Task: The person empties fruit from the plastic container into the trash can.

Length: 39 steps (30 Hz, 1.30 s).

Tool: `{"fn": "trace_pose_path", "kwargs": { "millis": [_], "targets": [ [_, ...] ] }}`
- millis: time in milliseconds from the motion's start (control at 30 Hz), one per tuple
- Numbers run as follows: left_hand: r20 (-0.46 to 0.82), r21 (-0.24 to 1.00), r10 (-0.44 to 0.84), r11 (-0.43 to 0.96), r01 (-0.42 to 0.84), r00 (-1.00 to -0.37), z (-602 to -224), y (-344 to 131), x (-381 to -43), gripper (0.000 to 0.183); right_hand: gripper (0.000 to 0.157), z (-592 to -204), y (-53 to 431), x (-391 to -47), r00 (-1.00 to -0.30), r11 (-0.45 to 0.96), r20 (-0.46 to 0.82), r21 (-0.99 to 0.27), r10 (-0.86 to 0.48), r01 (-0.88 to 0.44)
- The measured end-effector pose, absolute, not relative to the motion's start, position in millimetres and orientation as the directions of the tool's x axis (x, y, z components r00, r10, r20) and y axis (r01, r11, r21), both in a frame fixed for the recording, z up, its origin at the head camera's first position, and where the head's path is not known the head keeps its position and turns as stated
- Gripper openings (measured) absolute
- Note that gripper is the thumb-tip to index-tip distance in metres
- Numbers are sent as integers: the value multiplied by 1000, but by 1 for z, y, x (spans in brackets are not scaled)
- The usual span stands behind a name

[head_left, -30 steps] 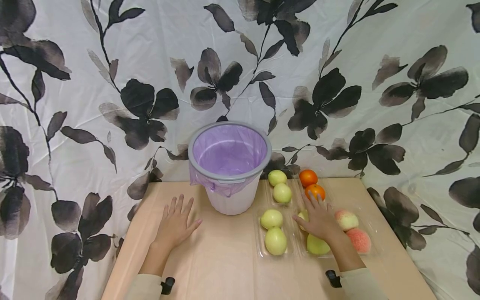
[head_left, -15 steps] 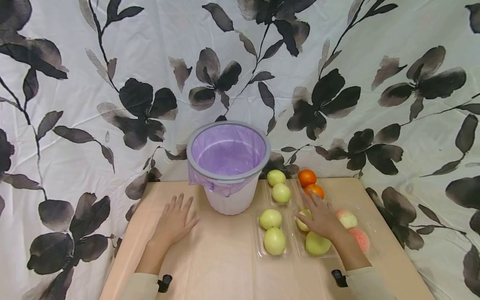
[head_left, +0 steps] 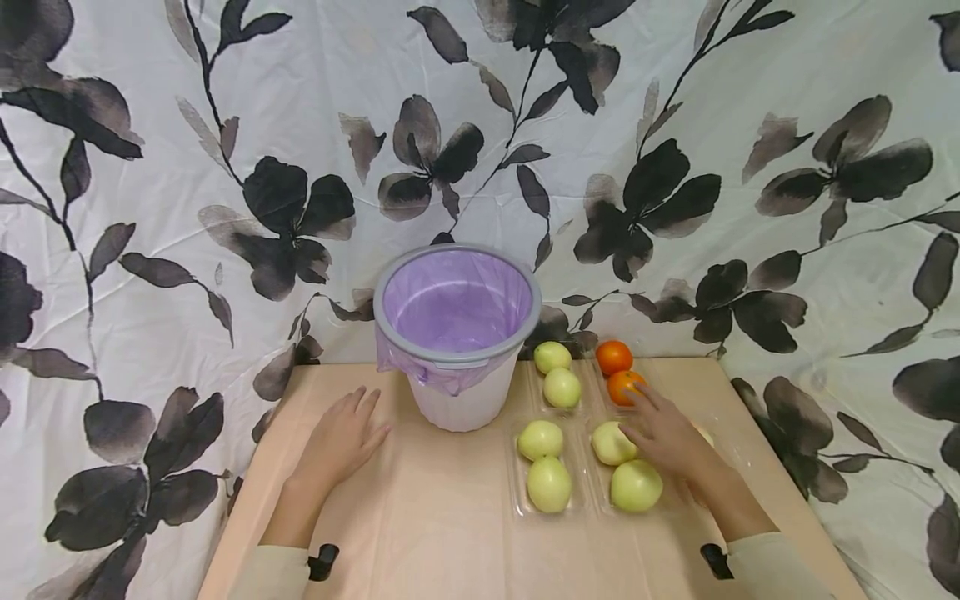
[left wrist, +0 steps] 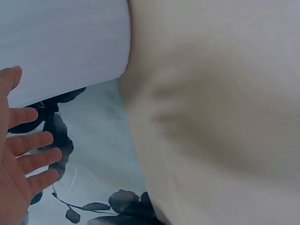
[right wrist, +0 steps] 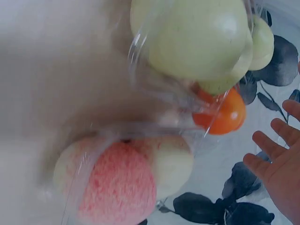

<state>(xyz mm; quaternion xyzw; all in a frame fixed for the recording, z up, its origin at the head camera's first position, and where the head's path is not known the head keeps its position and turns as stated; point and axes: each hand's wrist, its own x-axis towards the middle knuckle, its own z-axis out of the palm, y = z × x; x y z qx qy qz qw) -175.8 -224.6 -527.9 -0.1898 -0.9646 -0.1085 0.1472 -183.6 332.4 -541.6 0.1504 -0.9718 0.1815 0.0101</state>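
My left hand (head_left: 341,442) hovers over the left side of the table with relaxed fingers, to the left of a white bin (head_left: 461,400) lined with a purple bag (head_left: 457,308). In the left wrist view the same hand (left wrist: 23,159) shows its fingers spread and holding nothing. Over the fruit on the right, my right hand (head_left: 667,437) is loosely extended, its fingertips overlapping an orange-red round fruit (head_left: 624,387). Two peach-like fruits, one a pink one (right wrist: 119,183), sit in clear plastic in the right wrist view; in the head view this hand and forearm mostly hide them.
Clear plastic trays (head_left: 517,492) hold pairs of pale green round fruits (head_left: 550,483), with more green fruit (head_left: 636,486) beside them. Another orange-red fruit (head_left: 613,357) lies at the table's back edge. A floral cloth (head_left: 300,83) hangs behind the table (head_left: 435,517).
My right hand has shifted to the right, uncovering the green fruits and covering the peach-like ones. The left hand has drifted slightly left, its fingers closer together.
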Motion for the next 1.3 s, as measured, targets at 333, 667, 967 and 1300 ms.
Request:
{"fn": "trace_pose_path", "kwargs": {
  "millis": [333,667,967,1300],
  "targets": [
    [356,158,327,902,401,-875,-503,-226,-173,60,73,-542,356,-180,-966,892,61,-373,-251,-256],
    [564,91,360,867,489,-743,-466,-227,-188,61,66,-543,395,-183,-971,893,56,-383,-234,-238],
    [625,151,303,858,492,-720,-434,-224,-207,64,62,-545,422,-185,-978,903,67,-376,-197,-207],
    [654,165,304,836,523,-692,-407,-218,-227,63,64,-541,440,-191,-990,895,56,-424,-130,-141]
  ]
}}
